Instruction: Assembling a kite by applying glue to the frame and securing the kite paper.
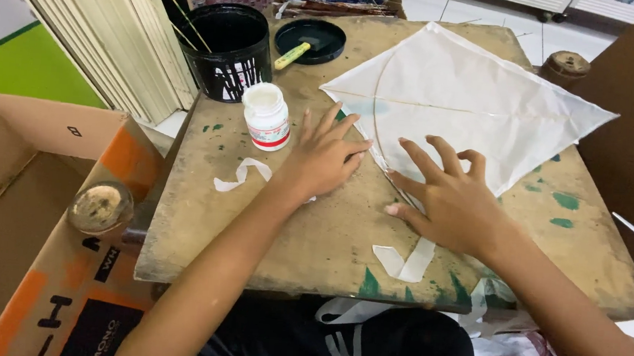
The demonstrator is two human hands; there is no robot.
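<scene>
White paper, cut as a diamond-shaped kite (471, 99), is spread flat over the far right part of a worn wooden board (269, 227) stained with green paint. A thin curved stick and a straight spine can be seen through the sheet. The kite's near left edge is pressed down by both hands. The left hand (323, 158) is laid flat with its fingers spread, the fingertips resting on the kite's edge near its left corner; nothing is pinched in it. The right hand (455, 202) is placed just to the right of it, fingers splayed and arched, the tips pressed onto the paper along the same edge, and nothing is gripped by it either.

A small white glue bottle (266, 116) with a red band, its cap off, is stood just left of the left hand. A curled paper strip (241, 174) is seen lying near that wrist, and another strip (406, 261) lies at the near edge of the board below the right hand. At the far side a black bucket (229, 49) holding thin sticks is placed, with a black lid (311, 40) carrying a yellow-handled brush to its right. A cardboard box (39, 218) is set open on the left.
</scene>
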